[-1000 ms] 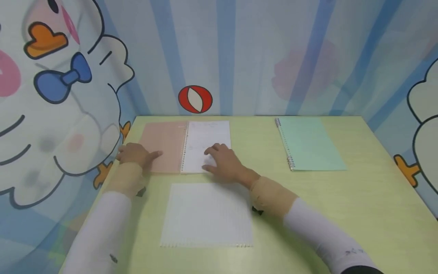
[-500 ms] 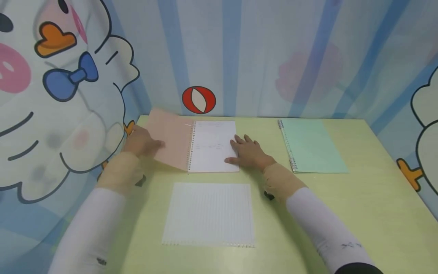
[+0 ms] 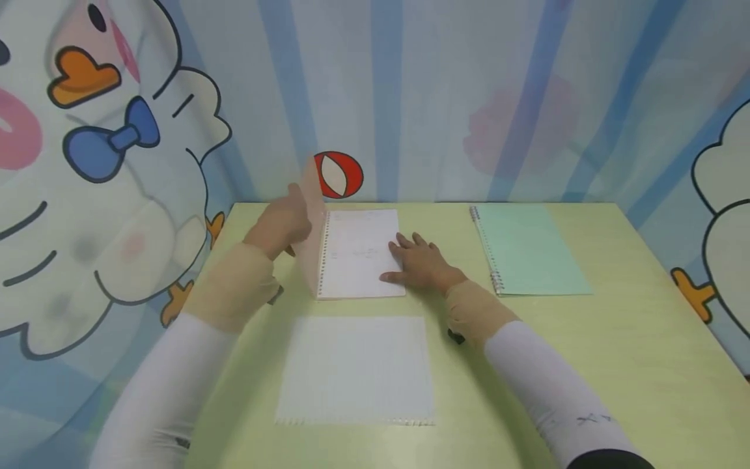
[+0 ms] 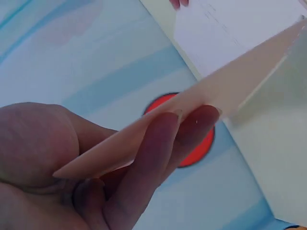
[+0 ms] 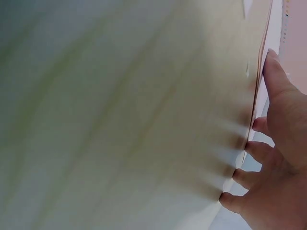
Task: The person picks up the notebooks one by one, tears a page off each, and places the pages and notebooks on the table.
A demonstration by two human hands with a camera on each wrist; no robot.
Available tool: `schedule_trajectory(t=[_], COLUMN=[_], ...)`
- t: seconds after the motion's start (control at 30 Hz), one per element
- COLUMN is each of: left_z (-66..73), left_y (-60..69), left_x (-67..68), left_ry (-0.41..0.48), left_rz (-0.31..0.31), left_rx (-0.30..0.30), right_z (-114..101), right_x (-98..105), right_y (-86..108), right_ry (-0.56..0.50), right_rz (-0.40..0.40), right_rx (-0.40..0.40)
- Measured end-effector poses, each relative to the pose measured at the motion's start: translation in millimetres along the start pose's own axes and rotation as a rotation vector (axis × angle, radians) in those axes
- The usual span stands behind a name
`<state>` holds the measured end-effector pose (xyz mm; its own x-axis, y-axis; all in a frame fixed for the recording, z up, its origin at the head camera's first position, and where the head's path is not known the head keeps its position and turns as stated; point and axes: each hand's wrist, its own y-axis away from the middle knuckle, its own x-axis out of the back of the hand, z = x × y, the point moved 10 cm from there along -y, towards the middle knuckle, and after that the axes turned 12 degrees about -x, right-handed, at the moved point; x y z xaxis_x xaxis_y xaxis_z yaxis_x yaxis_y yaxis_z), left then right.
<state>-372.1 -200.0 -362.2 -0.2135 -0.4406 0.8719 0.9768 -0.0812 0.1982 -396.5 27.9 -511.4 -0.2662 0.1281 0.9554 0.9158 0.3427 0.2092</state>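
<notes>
- White cartoon bird point(image 3: 135, 215) with an orange beak point(image 3: 84, 77) and a blue bow tie point(image 3: 112, 139) fills the left of the frame, printed on the backdrop point(image 3: 433, 98).
- Lower left, your white left sleeve point(image 3: 170, 387) leads up to a tan wrist wrap point(image 3: 231, 286).
- Left of centre, your left hand point(image 3: 280, 223) grips the pink cover point(image 3: 317, 203) of the notebook; the left wrist view shows that cover running between your digits.
- Just right of that hand, the cover stands nearly upright, its top overlapping the left side of a printed red and white ball point(image 3: 346, 174).
- Near the middle of the frame, the notebook point(image 3: 357, 264) lies on the tabletop point(image 3: 592, 384), its white page facing you with faint writing and a row of holes down the left edge.
- Directly below it, apart from the notebook, you have a ruled sheet point(image 3: 356, 371) lying flat, its ragged edge toward the bottom of the frame.
- Right of centre, your right hand point(image 3: 420, 264) rests with fingers spread at the page's right edge; the right wrist view shows your fingertips along the notebook's edge.
- Farther right, well apart from your hands, a mint-green notebook point(image 3: 533, 251) lies closed, spiral binding on its left side.
</notes>
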Motion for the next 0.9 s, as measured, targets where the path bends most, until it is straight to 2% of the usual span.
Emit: schedule_trajectory(t=[0.03, 0.13, 0.27, 0.33, 0.4, 0.57, 0.7, 0.9], left_z=[9.3, 38.4, 78.2, 94.0, 105.0, 122.0, 129.5, 132.0], left_y=[-0.3, -0.6, -1.0, -1.4, -3.9, -8.7, -8.0, -11.8], left_x=[-2.5, -14.4, -33.2, -42.7, -52.3, -74.9, -89.5, -120.1], left_ry=[-0.032, -0.207, -0.443, -0.475, -0.485, -0.550, -0.589, -0.586], left_rz=[0.011, 0.009, 0.072, 0.127, 0.171, 0.210, 0.225, 0.143], left_rx=[-0.015, -0.072, -0.188, -0.234, -0.251, -0.249, -0.257, -0.299], right_z=[-0.3, -1.7, -3.4, -5.1, -7.4, -10.0, -9.2, 0.3], right_x=[-0.6, -2.5, -4.4, -4.4, -3.8, -1.2, 1.0, 3.9], right_y=[-0.4, -1.7, -3.4, -3.3, -2.4, -1.0, -0.8, 2.0], right_ry=[-0.003, -0.007, 0.004, 0.009, 0.014, 0.000, -0.008, -0.019], right_rz=[-0.002, -0.011, -0.017, -0.018, -0.018, -0.009, 0.012, -0.010], right_rx=[0.000, 0.001, 0.001, 0.006, 0.014, 0.013, 0.020, 0.007])
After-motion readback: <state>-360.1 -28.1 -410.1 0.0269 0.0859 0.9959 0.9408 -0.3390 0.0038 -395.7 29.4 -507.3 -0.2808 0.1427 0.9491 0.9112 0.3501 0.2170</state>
